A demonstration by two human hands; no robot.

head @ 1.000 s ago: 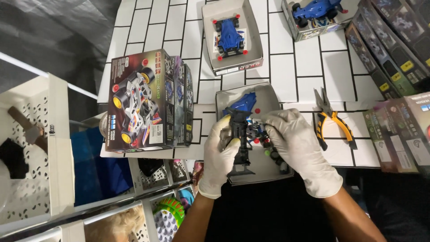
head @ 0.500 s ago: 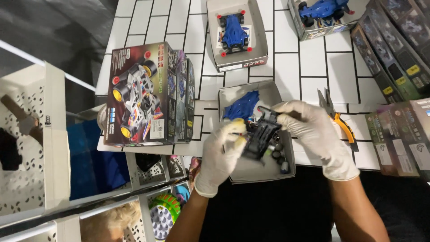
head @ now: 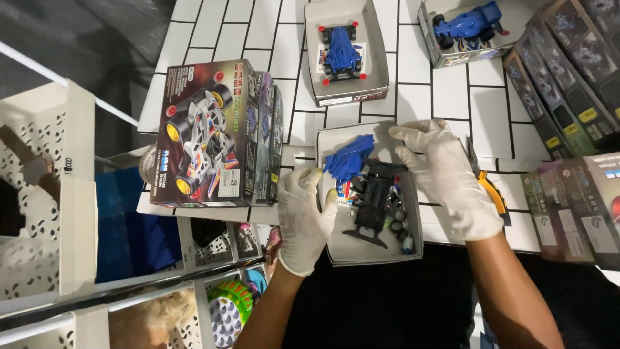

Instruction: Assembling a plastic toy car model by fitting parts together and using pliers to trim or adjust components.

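Note:
An open grey box tray (head: 342, 253) sits at the near edge of the white tiled table. Inside it lie a black toy car chassis (head: 373, 201), a blue body shell (head: 349, 159) and some small wheels (head: 400, 226). My left hand (head: 303, 216), in a white glove, grips the tray's left wall with the thumb inside. My gloved right hand (head: 449, 178) rests spread over the tray's upper right corner, its fingertips just beside the chassis, holding nothing.
A stack of boxed car kits (head: 216, 132) stands left of the tray. Two open boxes with blue toy cars (head: 342, 48) (head: 466, 24) lie at the back. Flat kit boxes (head: 568, 84) line the right. Orange-handled pliers (head: 489, 189) lie under my right wrist. White perforated baskets (head: 45, 194) are at the left.
Both hands held the black chassis above the tray; it now lies in the tray. My left hand has shifted to the tray's left wall, my right to its upper corner.

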